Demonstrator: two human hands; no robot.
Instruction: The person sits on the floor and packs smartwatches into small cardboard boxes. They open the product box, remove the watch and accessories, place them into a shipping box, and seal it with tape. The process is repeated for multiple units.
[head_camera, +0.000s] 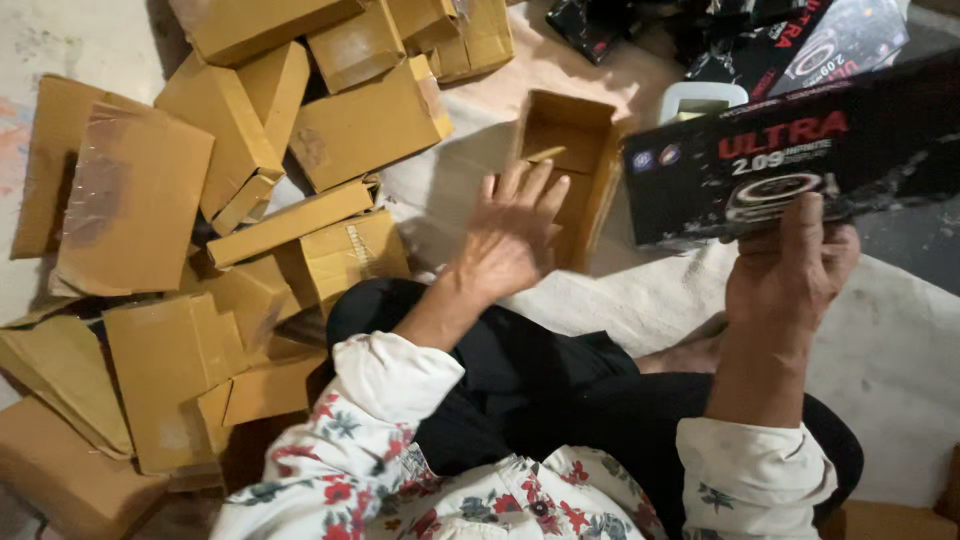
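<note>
Seated low, the person works over a pale cloth (900, 350) spread on the floor, legs in dark trousers, sleeves white with a red flower print. Right hand (790, 265) grips a long black printed retail box (800, 160) from beneath, thumb up across its front face, fingers behind; the box is held in the air, tilted slightly, off to the right of the view. Left hand (515, 235) is spread wide, fingers splayed, holding nothing, hovering just in front of a small open brown carton (580, 150). That carton lies on the cloth ahead of the knees, its mouth turned toward the camera, flaps out; whether the fingertips touch its near edge cannot be told. Left side of the view: a loose heap of closed and part-folded brown cardboard cartons (250, 200), stacked every way, some overlapping. Far right corner: more black printed boxes (790, 40) piled together, and a small white plastic tray (700, 98) peeking out just behind the held box.
</note>
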